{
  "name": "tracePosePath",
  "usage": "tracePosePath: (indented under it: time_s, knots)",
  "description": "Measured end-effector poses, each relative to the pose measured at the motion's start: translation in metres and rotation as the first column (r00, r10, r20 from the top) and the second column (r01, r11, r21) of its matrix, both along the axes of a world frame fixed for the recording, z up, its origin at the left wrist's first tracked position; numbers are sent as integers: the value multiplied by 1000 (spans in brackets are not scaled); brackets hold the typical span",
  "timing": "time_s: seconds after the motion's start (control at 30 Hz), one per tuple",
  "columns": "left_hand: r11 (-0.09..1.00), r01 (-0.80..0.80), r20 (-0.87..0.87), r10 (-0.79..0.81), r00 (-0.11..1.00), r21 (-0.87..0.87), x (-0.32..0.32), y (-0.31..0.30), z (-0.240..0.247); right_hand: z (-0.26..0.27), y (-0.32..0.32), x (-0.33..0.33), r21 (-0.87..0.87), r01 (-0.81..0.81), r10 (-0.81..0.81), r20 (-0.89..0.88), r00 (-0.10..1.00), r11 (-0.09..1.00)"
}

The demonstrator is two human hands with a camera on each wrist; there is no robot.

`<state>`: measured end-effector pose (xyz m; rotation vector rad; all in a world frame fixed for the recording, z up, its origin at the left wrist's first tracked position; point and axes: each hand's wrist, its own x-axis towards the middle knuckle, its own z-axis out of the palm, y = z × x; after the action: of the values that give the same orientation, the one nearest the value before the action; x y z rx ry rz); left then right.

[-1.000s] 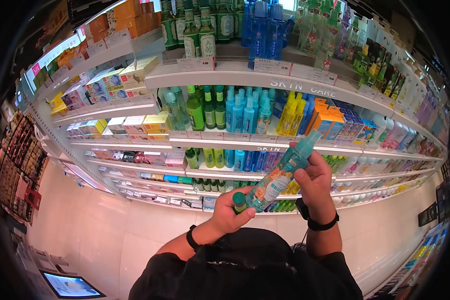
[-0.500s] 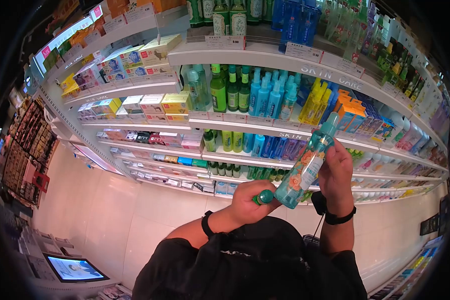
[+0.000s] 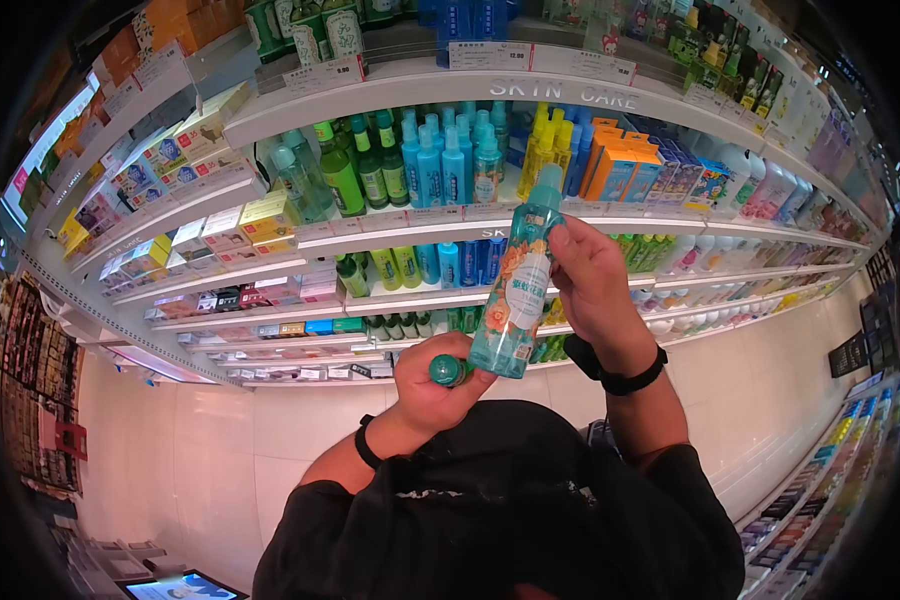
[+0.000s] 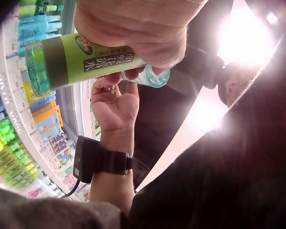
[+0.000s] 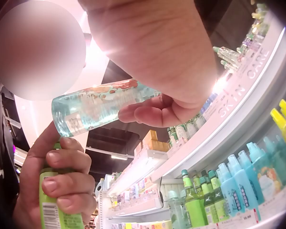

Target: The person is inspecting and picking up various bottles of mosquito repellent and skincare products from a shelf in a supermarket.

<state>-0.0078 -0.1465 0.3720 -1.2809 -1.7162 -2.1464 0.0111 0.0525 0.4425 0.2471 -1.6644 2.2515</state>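
The left hand (image 3: 428, 385) grips a green-capped bottle, its cap (image 3: 447, 371) facing up in the head view; the left wrist view shows its green label (image 4: 88, 56). The right hand (image 3: 598, 285) pinches a teal spray bottle (image 3: 515, 292) near its upper part, flowered label facing up, nozzle toward the shelves. The teal bottle's base is against or just beside the left thumb. In the right wrist view the left hand (image 5: 62, 181) has its fingers curled round the green bottle (image 5: 50, 200), below the teal bottle (image 5: 93, 107).
Shelves (image 3: 400, 222) ahead carry green bottles (image 3: 340, 170), light-blue spray bottles (image 3: 428, 165), yellow bottles (image 3: 542, 150) and orange boxes (image 3: 625, 165). Small cartons (image 3: 228, 232) stand at the left. Pale floor (image 3: 210, 440) shows behind, with another shelf (image 3: 820, 490) at lower right.
The view has shifted. The teal bottle has turned more upright in the head view, its label now facing the camera more. Both hands keep hold of their bottles.
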Motion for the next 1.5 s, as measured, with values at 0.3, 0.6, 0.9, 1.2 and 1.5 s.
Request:
tracePosePath:
  time_s: [0.3,0.6,0.9,1.2,1.5]
  knots:
    - [997,-52,-51,48,998,-65,-24,20,-7,-3,23,-19,43,-9,8,9,1000,999]
    - [999,-37,87,41,995,-39,-33,12,-35,-11,24,-26,104,-78,65,120,991,992]
    - [1000,2,85,0,996,-24,-30,17,-28,-8,25,-24,117,-106,84,179,980,987]
    - [999,31,150,-33,988,16,-29,18,-25,-7,30,-20,123,-138,115,176,978,983]
    - [963,-33,-207,-24,978,-268,-23,18,-16,-54,56,3,-86,-190,208,342,916,978]
